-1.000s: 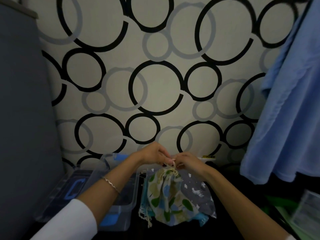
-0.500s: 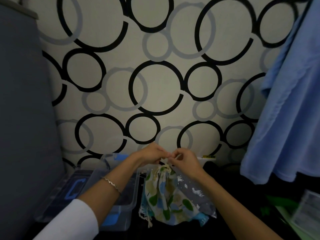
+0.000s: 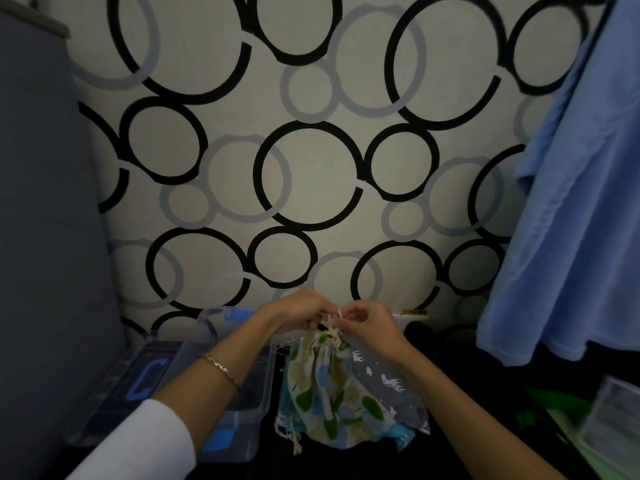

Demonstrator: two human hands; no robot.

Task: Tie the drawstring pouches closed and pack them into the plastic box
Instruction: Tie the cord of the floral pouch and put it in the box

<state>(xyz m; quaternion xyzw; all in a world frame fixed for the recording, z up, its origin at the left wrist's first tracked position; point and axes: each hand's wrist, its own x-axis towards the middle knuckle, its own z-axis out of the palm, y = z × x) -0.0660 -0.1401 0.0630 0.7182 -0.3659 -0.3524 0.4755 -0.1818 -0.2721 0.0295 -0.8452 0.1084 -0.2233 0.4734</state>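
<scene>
A cream pouch with green and blue leaf print lies low in the middle, its neck gathered at the top. My left hand and my right hand meet just above that neck, each pinching an end of the cream drawstring. Under this pouch lies a grey pouch with white animal shapes, and a bit of a light blue pouch shows at the bottom. The clear plastic box with blue clips stands to the left, partly hidden by my left forearm.
A clear lid with a blue clip lies left of the box. Patterned wall with circles stands close behind. A blue cloth hangs at the right, a grey panel stands at the left, and green and clear items sit bottom right.
Both hands have stayed at the pouch neck while their fingers worked the drawstring; a short loop of cord now stands up between them. The pouch shifted slightly.
</scene>
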